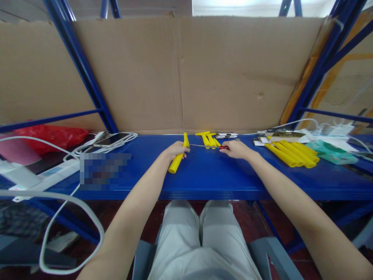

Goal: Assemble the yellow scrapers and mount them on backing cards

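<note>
My left hand (pixel 176 149) is closed around a yellow plastic piece (pixel 174 165) with a tube-like handle and a narrower head, tilted above the blue tabletop. In my right hand (pixel 236 149) is a screwdriver (pixel 223 147) with a red and dark handle. Its thin metal shaft points left, and the tip meets the yellow piece near its head; the exact contact is too small to make out. Just beyond the shaft lie several yellow T-shaped pieces (pixel 207 139), beside small black-and-white flat items (pixel 226 135).
Several yellow tubes (pixel 291 153) lie at the right, beside a green plastic bag (pixel 332 151). At the left are a phone (pixel 112 139), a coiled white cable (pixel 128 137), a power strip (pixel 58 175) and a red bag (pixel 55 134). A cardboard panel (pixel 227 74) stands behind the blue table (pixel 204 182).
</note>
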`<state>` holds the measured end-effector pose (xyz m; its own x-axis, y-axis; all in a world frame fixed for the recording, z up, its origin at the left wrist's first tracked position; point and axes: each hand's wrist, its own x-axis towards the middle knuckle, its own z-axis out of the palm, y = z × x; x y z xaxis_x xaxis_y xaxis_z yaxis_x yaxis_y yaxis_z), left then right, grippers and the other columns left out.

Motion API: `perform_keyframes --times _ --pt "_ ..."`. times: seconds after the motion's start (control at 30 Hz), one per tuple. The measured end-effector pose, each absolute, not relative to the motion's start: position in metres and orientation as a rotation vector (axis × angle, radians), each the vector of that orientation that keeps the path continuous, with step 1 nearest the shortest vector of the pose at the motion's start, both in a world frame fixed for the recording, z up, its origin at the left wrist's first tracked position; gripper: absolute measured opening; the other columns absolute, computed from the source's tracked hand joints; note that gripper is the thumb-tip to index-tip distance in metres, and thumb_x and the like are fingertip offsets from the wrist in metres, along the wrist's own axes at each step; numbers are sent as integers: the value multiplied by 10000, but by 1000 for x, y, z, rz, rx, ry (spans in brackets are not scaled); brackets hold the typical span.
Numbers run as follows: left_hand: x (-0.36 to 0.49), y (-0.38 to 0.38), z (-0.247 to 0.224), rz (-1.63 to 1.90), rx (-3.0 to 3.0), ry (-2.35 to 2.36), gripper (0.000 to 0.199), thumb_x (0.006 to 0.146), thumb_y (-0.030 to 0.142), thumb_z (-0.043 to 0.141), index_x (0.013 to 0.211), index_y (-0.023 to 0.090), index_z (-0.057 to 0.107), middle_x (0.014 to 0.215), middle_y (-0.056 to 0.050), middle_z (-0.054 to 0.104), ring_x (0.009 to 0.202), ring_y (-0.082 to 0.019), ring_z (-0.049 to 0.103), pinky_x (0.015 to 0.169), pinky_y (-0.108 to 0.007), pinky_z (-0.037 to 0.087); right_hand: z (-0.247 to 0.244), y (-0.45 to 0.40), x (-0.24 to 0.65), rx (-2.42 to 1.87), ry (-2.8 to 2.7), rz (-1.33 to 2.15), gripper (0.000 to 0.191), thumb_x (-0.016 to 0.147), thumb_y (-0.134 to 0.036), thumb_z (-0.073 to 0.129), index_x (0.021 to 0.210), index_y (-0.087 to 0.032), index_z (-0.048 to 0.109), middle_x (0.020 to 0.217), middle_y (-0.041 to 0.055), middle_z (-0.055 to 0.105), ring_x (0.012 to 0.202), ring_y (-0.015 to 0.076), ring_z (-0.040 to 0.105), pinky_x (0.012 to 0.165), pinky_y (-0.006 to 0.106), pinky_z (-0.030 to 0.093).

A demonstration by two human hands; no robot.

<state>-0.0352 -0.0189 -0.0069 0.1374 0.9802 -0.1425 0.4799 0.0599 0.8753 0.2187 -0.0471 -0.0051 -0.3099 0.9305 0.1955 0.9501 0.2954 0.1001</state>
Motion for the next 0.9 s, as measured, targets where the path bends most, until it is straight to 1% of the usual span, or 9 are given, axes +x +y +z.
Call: perform_keyframes --times 0.13,0.2,0.3,0.4,0.6,0.73,0.9 --pt "-33 -19 -9 758 1498 1458 158 760 0 528 812 148 517 441 79 408 343 -62 376 404 -196 332 -6 -44 224 -1763 -2433 -281 227 871 -380 467 911 -211 613 898 71 702 809 208 638 623 268 382" --pt "-32 -18 -9 765 1483 1470 170 750 -2 534 808 156 513 440 82 398 343 -63 370 411 -198 330 -7 -42 225 -1732 -2413 -251 210 844 -386 512 921 -209 597 886 68 700 792 203 635 622 264 383" --pt "-31 -17 -9 756 1475 1485 181 739 -3 545 798 164 506 438 84 393 343 -64 370 417 -200 329 -9 -40 226 -1724 -2371 -245 247 784 -380 593 960 -210 563 847 57 695 731 193 624 588 254 367" --pt "-30 -17 -9 754 1480 1495 192 733 -9 549 789 168 498 433 86 393 340 -64 366 413 -198 317 -9 -40 226 -1754 -2349 -303 217 794 -362 575 951 -214 551 811 50 688 682 186 610 549 249 337" --pt "-28 -20 -7 760 1507 1536 188 742 -26 516 777 159 511 395 88 367 337 -70 357 420 -202 316 -7 -43 224 -1723 -2355 -399 217 846 -405 503 909 -220 597 913 66 695 805 217 631 603 268 368" --pt "-27 -21 -7 774 1510 1557 188 727 -29 540 760 155 520 396 87 371 346 -72 363 433 -207 325 -6 -45 221 -1748 -2369 -362 257 880 -413 444 902 -228 621 930 61 699 818 216 637 625 278 384" --pt "-27 -23 -5 769 1512 1562 196 739 -41 507 804 142 532 400 84 374 349 -74 362 428 -208 326 -7 -43 221 -1719 -2383 -380 252 806 -402 573 968 -209 578 898 68 698 775 211 631 607 271 377"
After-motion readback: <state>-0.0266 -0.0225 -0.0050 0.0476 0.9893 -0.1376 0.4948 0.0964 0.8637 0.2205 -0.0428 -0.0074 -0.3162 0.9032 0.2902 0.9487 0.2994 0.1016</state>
